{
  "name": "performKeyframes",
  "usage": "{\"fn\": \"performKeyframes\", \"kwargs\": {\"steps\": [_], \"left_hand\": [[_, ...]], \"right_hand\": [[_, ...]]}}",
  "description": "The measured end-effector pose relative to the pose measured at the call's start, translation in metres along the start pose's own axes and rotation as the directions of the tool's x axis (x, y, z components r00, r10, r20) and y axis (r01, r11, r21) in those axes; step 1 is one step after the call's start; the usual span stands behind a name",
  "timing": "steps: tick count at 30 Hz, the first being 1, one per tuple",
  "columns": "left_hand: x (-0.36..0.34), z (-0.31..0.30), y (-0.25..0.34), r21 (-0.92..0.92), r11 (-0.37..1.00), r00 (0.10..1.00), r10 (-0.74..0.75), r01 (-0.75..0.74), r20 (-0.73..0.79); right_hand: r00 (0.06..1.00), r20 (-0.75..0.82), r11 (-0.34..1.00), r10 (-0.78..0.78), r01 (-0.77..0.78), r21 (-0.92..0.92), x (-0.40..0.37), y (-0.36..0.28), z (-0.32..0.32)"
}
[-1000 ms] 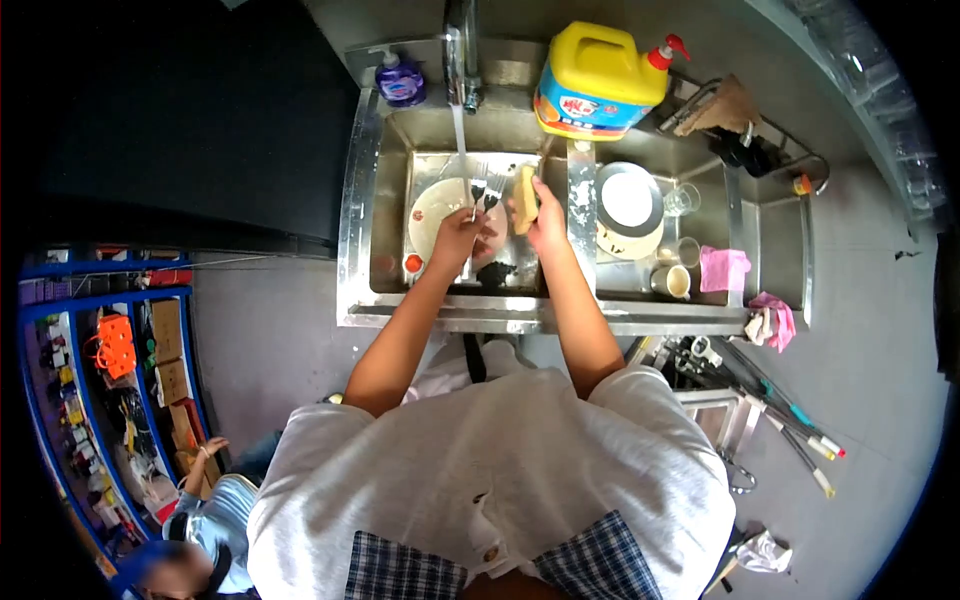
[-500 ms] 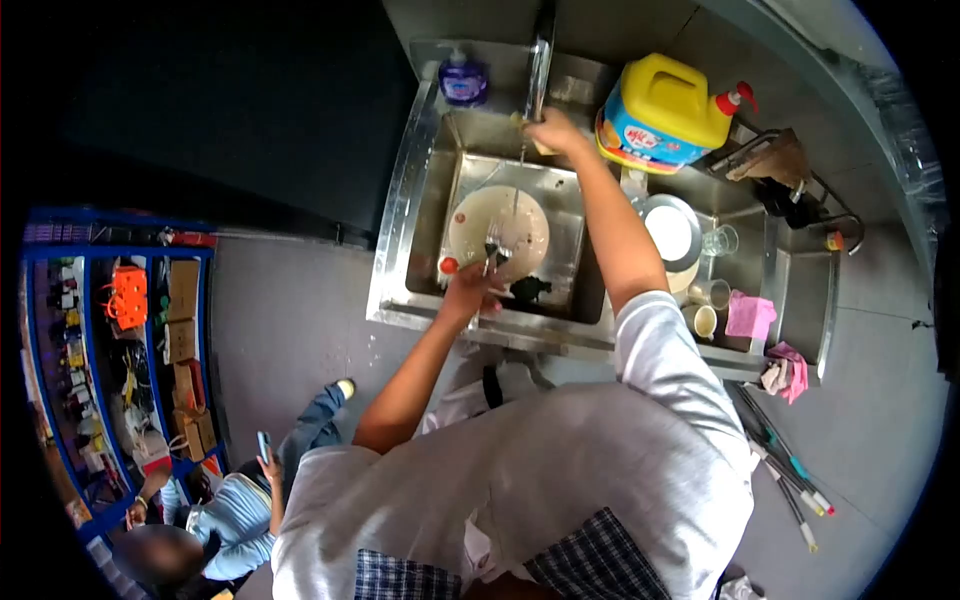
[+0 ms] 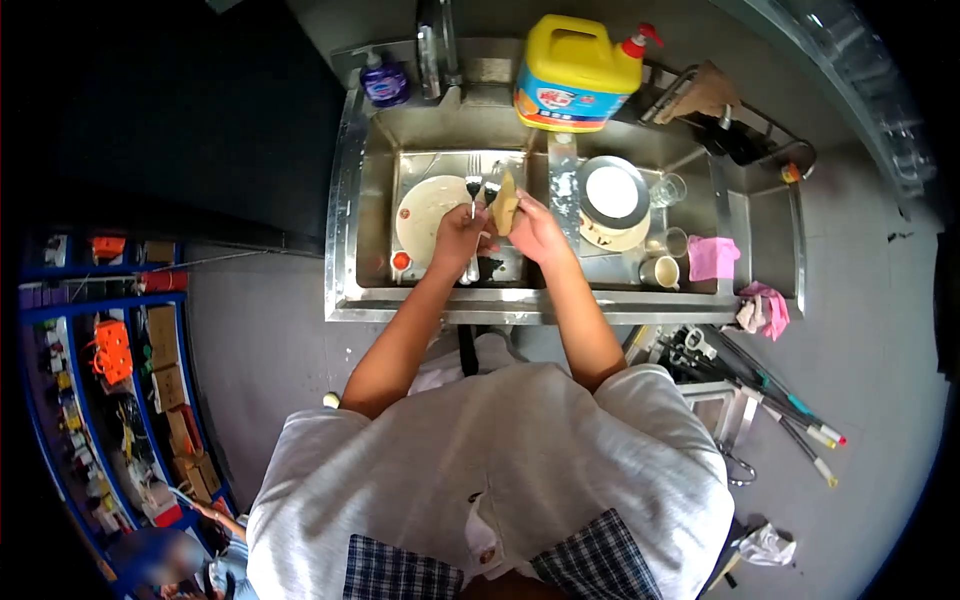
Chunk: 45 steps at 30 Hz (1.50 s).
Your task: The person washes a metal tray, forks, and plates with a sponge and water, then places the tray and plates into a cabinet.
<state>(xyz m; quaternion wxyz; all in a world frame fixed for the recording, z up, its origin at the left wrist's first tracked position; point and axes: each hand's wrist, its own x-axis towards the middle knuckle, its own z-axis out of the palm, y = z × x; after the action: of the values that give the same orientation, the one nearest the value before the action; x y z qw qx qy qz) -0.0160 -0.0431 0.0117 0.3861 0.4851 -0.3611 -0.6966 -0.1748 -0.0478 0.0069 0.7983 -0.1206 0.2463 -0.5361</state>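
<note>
Over the left basin [image 3: 345, 240], my left hand [image 3: 461, 240] is closed round forks [image 3: 474, 174] whose tines point away from me. Close beside it, my right hand [image 3: 538, 230] grips a tan sponge [image 3: 506, 205] held up near the forks. Below them in the basin lies a large white plate [image 3: 425, 215] with food bits on it, and a small red piece [image 3: 402, 261] is at its edge. Something dark sits on the basin floor under the hands, partly hidden by them.
Right basin: a grey-rimmed dish [image 3: 610, 192] on a plate, glasses [image 3: 668, 190], a mug [image 3: 660, 271], a pink cloth [image 3: 712, 258]. Behind stand the tap [image 3: 432, 55], purple soap bottle [image 3: 384, 82] and yellow detergent jug [image 3: 575, 85]. A person [image 3: 235, 560] with a phone is lower left.
My right hand has come from the tap down to my left hand, bringing the sponge beside the forks. The water stream under the tap no longer shows. The view has shifted.
</note>
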Motion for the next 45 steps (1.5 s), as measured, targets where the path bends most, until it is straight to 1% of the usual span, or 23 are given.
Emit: {"fn": "performKeyframes", "kwargs": {"steps": [3, 6, 7, 10, 12, 16, 17, 18, 20, 22, 23, 24, 26, 28, 30, 31, 32, 33, 34, 39, 42, 43, 45], "left_hand": [[-0.009, 0.016, 0.017, 0.143, 0.990, 0.991, -0.035, 0.016, 0.133], [-0.019, 0.032, 0.020, 0.194, 0.981, 0.993, -0.026, 0.003, 0.113], [-0.021, 0.034, 0.019, 0.188, 0.982, 0.994, 0.002, -0.022, 0.106], [-0.025, 0.039, 0.021, 0.141, 0.984, 0.990, 0.098, -0.112, 0.104], [-0.021, 0.041, 0.026, 0.087, 0.986, 0.987, 0.134, -0.141, 0.086], [-0.017, 0.037, 0.045, 0.121, 0.978, 0.984, 0.166, -0.173, 0.061], [-0.016, 0.033, 0.043, 0.129, 0.980, 0.987, 0.143, -0.151, 0.069], [-0.018, 0.032, 0.040, 0.091, 0.986, 0.988, 0.134, -0.140, 0.071], [-0.024, 0.027, 0.034, 0.022, 0.993, 0.990, 0.115, -0.117, 0.077], [-0.021, 0.025, 0.038, -0.013, 0.994, 0.993, 0.105, -0.105, 0.048], [-0.018, 0.025, 0.040, -0.023, 0.995, 0.994, 0.100, -0.099, 0.033], [-0.017, 0.027, 0.040, -0.035, 0.995, 0.996, 0.091, -0.090, 0.019], [-0.011, 0.029, 0.041, -0.075, 0.995, 0.997, 0.068, -0.066, 0.028], [-0.008, 0.029, 0.038, -0.091, 0.996, 0.999, 0.022, -0.019, 0.030], [-0.009, 0.029, 0.034, 0.143, 0.989, 0.999, 0.046, -0.048, 0.017], [-0.008, 0.032, 0.035, 0.297, 0.953, 0.997, 0.071, -0.062, -0.019], [-0.007, 0.034, 0.036, 0.444, 0.894, 0.994, 0.101, -0.069, -0.047], [-0.010, 0.037, 0.043, 0.580, 0.809, 0.991, 0.132, -0.092, -0.027], [-0.008, 0.039, 0.040, 0.600, 0.791, 0.984, 0.174, -0.123, -0.029], [0.012, 0.031, 0.016, 0.658, 0.705, 0.930, 0.366, -0.264, -0.019], [0.000, 0.034, 0.036, 0.553, 0.823, 0.983, 0.179, -0.127, -0.042], [-0.007, 0.036, 0.046, 0.501, 0.863, 0.993, 0.102, -0.060, -0.057], [-0.005, 0.030, 0.046, 0.433, 0.899, 0.997, 0.077, -0.058, -0.026]], "right_hand": [[0.979, -0.118, 0.943, -0.166, 0.122, -0.309, -0.002, 0.001, 0.005], [0.929, -0.250, 0.836, -0.274, 0.101, -0.540, 0.000, 0.000, 0.009], [0.890, -0.249, 0.828, -0.382, 0.210, -0.520, 0.006, 0.001, 0.013], [0.844, -0.148, 0.725, -0.516, 0.337, -0.601, 0.009, -0.009, 0.023], [0.792, -0.112, 0.611, -0.600, 0.363, -0.704, 0.021, -0.018, 0.028], [0.726, -0.065, 0.462, -0.684, 0.363, -0.809, 0.056, -0.040, 0.038], [0.627, -0.062, 0.395, -0.776, 0.407, -0.824, 0.061, -0.049, 0.039], [0.643, -0.115, 0.514, -0.757, 0.478, -0.713, 0.087, -0.061, 0.010], [0.788, -0.196, 0.769, -0.584, 0.460, -0.444, 0.057, -0.095, 0.037], [0.854, -0.197, 0.813, -0.482, 0.352, -0.464, 0.041, -0.091, 0.029], [0.888, -0.234, 0.876, -0.397, 0.290, -0.387, 0.031, -0.078, 0.026], [0.934, -0.257, 0.957, -0.249, 0.196, -0.214, 0.029, -0.061, 0.011], [0.959, -0.268, 0.995, -0.095, 0.080, -0.065, 0.011, -0.037, 0.025], [0.991, -0.130, 0.999, -0.006, -0.001, -0.046, 0.010, -0.023, 0.023], [0.960, -0.213, 0.905, -0.182, 0.078, -0.418, 0.020, -0.008, 0.030], [0.878, -0.337, 0.749, -0.341, 0.037, -0.662, 0.021, -0.005, 0.045], [0.883, -0.208, 0.713, -0.420, 0.180, -0.677, 0.041, 0.002, 0.024], [0.837, -0.268, 0.694, -0.477, 0.172, -0.699, 0.040, -0.001, 0.031], [0.784, -0.318, 0.672, -0.533, 0.163, -0.722, 0.039, -0.006, 0.043], [0.748, -0.358, 0.718, -0.560, 0.222, -0.659, 0.054, -0.014, 0.057], [0.708, -0.384, 0.702, -0.592, 0.220, -0.677, 0.060, -0.019, 0.067], [0.690, -0.338, 0.607, -0.640, 0.185, -0.772, 0.062, -0.021, 0.069], [0.642, -0.250, 0.439, -0.725, 0.150, -0.886, 0.067, -0.022, 0.074]]}}
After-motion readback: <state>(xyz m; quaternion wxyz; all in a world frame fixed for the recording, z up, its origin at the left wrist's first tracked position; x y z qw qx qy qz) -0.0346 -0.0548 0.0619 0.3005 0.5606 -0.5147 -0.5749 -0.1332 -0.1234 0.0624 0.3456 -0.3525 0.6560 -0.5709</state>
